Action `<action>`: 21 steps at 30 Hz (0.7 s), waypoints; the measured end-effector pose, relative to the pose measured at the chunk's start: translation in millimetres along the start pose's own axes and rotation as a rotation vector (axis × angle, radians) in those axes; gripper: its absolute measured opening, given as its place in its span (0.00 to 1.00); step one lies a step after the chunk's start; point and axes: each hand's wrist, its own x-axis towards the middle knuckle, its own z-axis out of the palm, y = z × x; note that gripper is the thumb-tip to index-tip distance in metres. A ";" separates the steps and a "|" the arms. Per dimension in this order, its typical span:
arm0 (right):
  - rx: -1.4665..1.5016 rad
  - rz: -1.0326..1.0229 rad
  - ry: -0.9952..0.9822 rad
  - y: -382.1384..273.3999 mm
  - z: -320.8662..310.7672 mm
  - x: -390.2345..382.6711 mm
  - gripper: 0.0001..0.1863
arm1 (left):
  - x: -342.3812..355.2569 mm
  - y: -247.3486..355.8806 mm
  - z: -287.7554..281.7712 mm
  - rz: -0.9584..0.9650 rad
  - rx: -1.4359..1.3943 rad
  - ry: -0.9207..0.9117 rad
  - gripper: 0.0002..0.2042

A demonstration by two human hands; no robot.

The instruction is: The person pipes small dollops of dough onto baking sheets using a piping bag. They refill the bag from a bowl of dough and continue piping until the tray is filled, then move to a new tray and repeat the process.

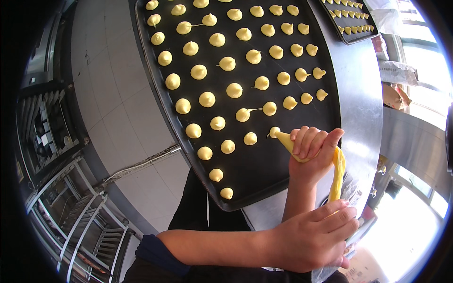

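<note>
At far left stands a metal rack [113,233], then the pale tiled floor [108,85], crossed by a narrow channel. The person's black-clad legs [188,203] show by the corner of a dark tray [264,172], which fills the middle and runs out past the upper edge. Rows of yellow mounds [206,99] sit on it, mostly apart and peaked, some trailing thin threads; its near right part is bare. Over that part, the right hand [309,148] is wrapped round the lower end of the yellow bag [338,177], thumb raised, the tip touching a small mound. The left hand [311,238], just below, has its fingers curled round the bag's upper end, where clear plastic shows. Right of the tray lies the shiny bench [361,108], with a second tray [361,39] of mounds at upper right.
</note>
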 end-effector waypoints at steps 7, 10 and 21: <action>0.005 0.012 0.015 1.1 -7.6 -1.6 0.37 | 2.6 -0.7 6.1 -0.006 -0.018 -0.007 0.23; 0.085 0.007 -0.084 -3.8 -5.3 3.7 0.37 | 4.6 -1.6 9.2 -0.005 -0.005 -0.014 0.23; 0.531 0.094 -0.142 -54.9 -4.3 30.5 0.37 | 23.1 -1.8 26.6 0.011 -0.032 -0.021 0.23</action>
